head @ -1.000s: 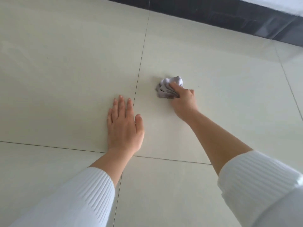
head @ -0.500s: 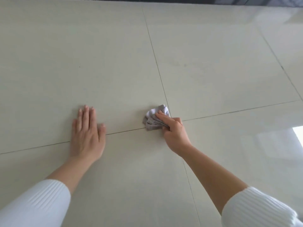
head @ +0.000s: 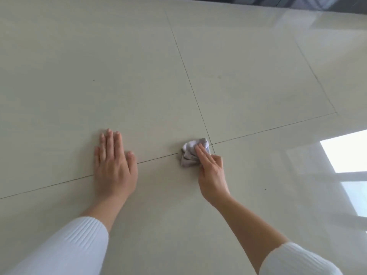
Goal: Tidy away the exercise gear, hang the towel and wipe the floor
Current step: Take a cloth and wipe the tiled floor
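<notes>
Wiping step: my right hand point(head: 211, 171) grips the grey cloth point(head: 190, 153), which is bunched into a small wad, and presses it to the floor point(head: 248, 56).
Cloth position: on the tile, touching the grout crossing point(head: 212, 144), under my fingertips.
Left hand point(head: 114, 165): open and flat, palm down, fingers straight and together. It lies across a grout line, well left of the cloth, and I judge it is bracing me.
Risk, slip: the tile is glossy. If the wiped area is damp, the bracing palm could slide and tip me forward.
Risk, coverage: the wad is small, so each pass likely cleans a narrow strip and could leave gaps between strokes.
Risk, grip: only the fingers cover the cloth. A hard push could roll it out from under them, so bare fingers would rub the tile.
Risk, grout: the groove may catch the cloth edge or keep dirt.
Risk, missed marks: a faint smudge point(head: 219, 77) sits on the far tile and a dark speck point(head: 265, 189) near my right forearm. Glare from the window reflection point(head: 345, 153) may hide others.
Gear, towel: not in view, so I cannot tell their state.
</notes>
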`<state>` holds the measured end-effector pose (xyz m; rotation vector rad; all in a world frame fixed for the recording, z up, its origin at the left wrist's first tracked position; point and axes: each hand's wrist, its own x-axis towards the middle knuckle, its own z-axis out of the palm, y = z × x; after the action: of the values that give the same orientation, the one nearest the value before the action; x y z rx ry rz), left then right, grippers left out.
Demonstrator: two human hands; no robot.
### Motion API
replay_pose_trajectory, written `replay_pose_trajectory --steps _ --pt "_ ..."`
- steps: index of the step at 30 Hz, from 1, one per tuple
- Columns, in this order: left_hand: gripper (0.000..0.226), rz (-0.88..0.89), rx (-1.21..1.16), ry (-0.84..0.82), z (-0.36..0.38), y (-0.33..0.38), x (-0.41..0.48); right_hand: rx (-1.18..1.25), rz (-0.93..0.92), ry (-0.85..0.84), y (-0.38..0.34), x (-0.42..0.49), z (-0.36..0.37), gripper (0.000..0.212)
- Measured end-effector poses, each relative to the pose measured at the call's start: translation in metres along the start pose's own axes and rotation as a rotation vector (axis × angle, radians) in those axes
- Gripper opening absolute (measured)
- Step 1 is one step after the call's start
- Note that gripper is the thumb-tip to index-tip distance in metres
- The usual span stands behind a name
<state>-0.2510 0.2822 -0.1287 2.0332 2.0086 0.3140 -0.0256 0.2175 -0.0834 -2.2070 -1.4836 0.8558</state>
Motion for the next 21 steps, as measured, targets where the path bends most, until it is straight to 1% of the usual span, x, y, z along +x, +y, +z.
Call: replay_pose_trajectory --steps 3,7,9,13,16,18,21 --pt "0.062 -0.017 0.002 0.015 0.001 0.001 -0.001 0.019 0.071 0.039 0.004 0.048 -0.025 0.077" --pt "0.063 -0.030 0.012 0.027 0.002 0.000 -0.001 0.046 0.067 0.155 0.007 0.106 -0.043 0.069" --pt "0.064 -0.035 0.010 0.036 0.003 0.000 0.000 0.078 0.093 0.180 -0.001 0.132 -0.046 0.064" --pt "0.064 -0.036 0.024 0.039 0.005 0.000 0.000 0.120 0.042 0.172 -0.031 0.186 -0.043 0.055" --pt "0.064 -0.039 0.037 0.040 0.007 -0.001 0.000 0.182 0.041 0.138 -0.059 0.214 -0.027 0.054" --pt "0.064 -0.040 0.038 0.040 0.006 -0.001 0.000 0.216 -0.062 0.066 -0.076 0.206 -0.013 0.052" --pt "0.064 -0.036 0.050 0.033 0.004 0.000 -0.001 0.229 -0.340 -0.050 -0.081 0.165 0.007 0.051"
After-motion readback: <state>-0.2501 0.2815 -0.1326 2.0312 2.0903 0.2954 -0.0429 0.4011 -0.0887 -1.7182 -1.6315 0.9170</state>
